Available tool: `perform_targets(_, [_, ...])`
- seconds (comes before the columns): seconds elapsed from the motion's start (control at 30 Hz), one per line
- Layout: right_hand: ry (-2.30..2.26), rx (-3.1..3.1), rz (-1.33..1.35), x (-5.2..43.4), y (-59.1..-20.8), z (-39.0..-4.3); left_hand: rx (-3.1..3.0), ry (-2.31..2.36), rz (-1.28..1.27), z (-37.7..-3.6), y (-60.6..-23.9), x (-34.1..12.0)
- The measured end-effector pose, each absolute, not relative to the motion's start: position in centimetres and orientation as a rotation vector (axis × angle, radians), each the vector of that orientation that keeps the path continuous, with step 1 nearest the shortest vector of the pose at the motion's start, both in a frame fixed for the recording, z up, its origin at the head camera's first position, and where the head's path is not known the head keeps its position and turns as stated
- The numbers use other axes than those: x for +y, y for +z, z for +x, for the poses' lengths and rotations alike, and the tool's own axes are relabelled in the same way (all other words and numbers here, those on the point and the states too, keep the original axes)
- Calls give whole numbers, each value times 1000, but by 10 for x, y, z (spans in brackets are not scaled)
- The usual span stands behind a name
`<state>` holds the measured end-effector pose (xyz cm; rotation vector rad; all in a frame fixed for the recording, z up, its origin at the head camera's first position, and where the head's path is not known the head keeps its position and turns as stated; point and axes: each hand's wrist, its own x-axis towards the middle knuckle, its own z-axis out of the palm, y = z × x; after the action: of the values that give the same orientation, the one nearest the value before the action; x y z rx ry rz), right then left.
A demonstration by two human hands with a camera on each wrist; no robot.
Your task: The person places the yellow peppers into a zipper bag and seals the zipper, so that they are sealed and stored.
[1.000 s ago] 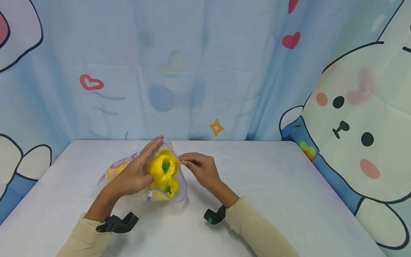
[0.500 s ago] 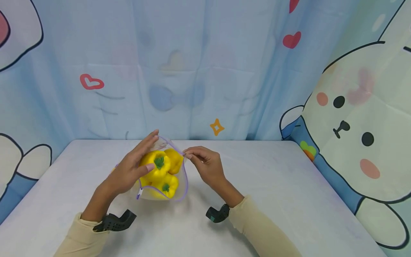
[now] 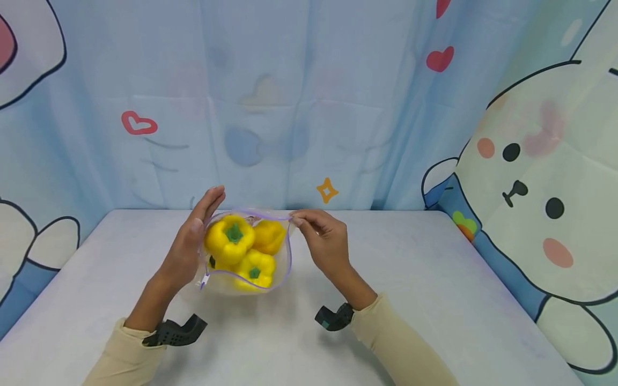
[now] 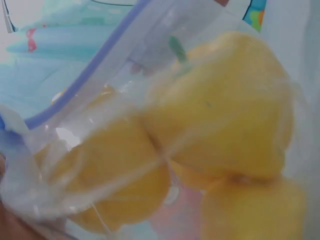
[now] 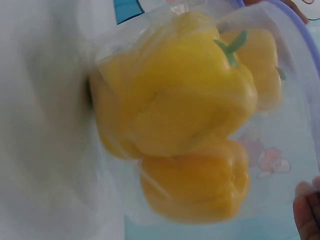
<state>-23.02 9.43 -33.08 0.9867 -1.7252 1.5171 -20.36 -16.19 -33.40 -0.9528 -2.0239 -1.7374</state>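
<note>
Zip bag (image 3: 282,268) w/ yellow peppers (image 3: 229,239) on white table (image 3: 410,279); left hand (image 3: 190,244) flat, right hand (image 3: 323,238) pinching rim; cartoon backdrop (image 3: 309,107).

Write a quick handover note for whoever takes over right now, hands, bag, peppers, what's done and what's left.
Left hand: fingers straight, flat against the left side of the zip bag.
Right hand: pinches the bag's purple rim at its right far corner.
The bag stands on the white table, mouth open and facing up.
Three yellow peppers are inside, packed against each other; two green stems show plainly.
Done: peppers are in the bag.
Left: the zip is not closed; its slider hangs at the near left end.
</note>
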Motion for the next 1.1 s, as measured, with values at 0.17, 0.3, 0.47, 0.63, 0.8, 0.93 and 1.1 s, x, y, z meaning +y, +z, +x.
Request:
perform_targets(0.17, [1493,-1703,849,100,-325,-230,-2091,-1520,-1000,-208,-341,-159])
perform_targets(0.3, [1486,-1706,784,105,-321,-230,-2182,-1315,-1019,-209,-344,-156])
perform_targets(0.47, [1462,-1703,729,112,-324,-239,-2247,-1167,-1026,-210,-350,-150])
perform_targets(0.63, [1481,-1698,703,123,-336,-254,-2158,-950,-1034,-218,-359,-148])
perform_targets(0.8, [1510,-1702,721,125,-335,-254,-2219,-1014,-949,-222,-363,-152])
perform_targets(0.93, [1543,-1725,712,126,-331,-250,-2287,-1152,-828,-215,-356,-154])
perform_targets(1.1, [1558,-1719,734,131,-320,-244,-2264,-1265,-764,-204,-340,-155])
